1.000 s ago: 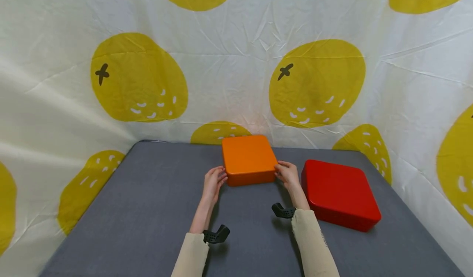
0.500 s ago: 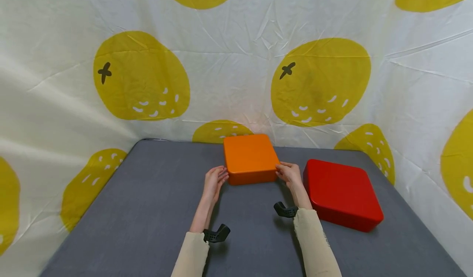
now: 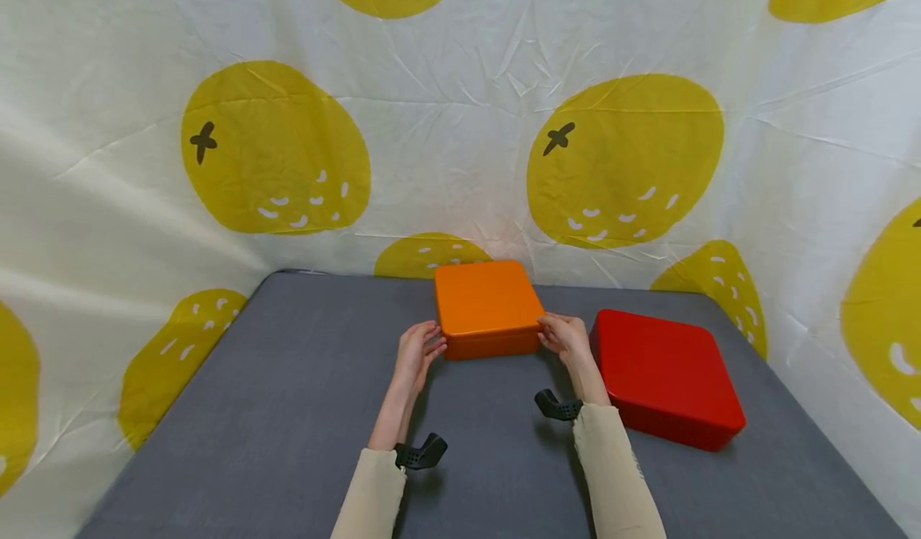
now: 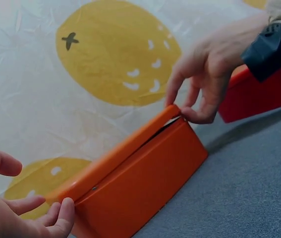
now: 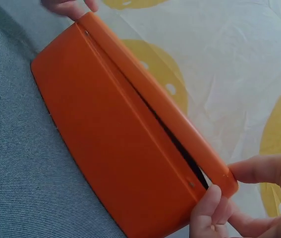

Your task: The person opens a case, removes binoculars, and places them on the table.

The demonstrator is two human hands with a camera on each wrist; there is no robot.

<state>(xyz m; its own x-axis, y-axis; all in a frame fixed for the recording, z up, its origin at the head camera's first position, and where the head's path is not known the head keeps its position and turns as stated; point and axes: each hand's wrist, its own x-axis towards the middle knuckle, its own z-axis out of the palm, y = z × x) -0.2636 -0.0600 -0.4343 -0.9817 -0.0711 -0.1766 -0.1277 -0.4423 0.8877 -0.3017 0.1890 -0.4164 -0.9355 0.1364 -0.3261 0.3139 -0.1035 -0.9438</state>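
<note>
In the head view, an orange box [image 3: 492, 345] sits at the back middle of the table under its matching lid [image 3: 489, 299]. The lid's front right corner is raised, and a dark wedge-shaped gap narrows toward the left in both wrist views. My right hand [image 3: 566, 337] pinches that raised lid corner, with the thumb [image 5: 209, 198] at the front and a finger at the side. At the front left corner, the fingertips of my left hand [image 3: 415, 355] touch the box near the seam, the thumb [image 4: 6, 164] held away from it. The box's inside is hidden.
A red box [image 3: 669, 371] stands on the grey table [image 3: 288, 411] to the right, close beside my right forearm. A white curtain [image 3: 446, 147] printed with yellow fruit hangs behind and along both sides. Each wrist wears a black camera mount [image 3: 420, 452].
My right hand has risen slightly with the lid's front right corner, and a seam now shows between lid and box. My left hand stays nearly still; the head view has shifted a little.
</note>
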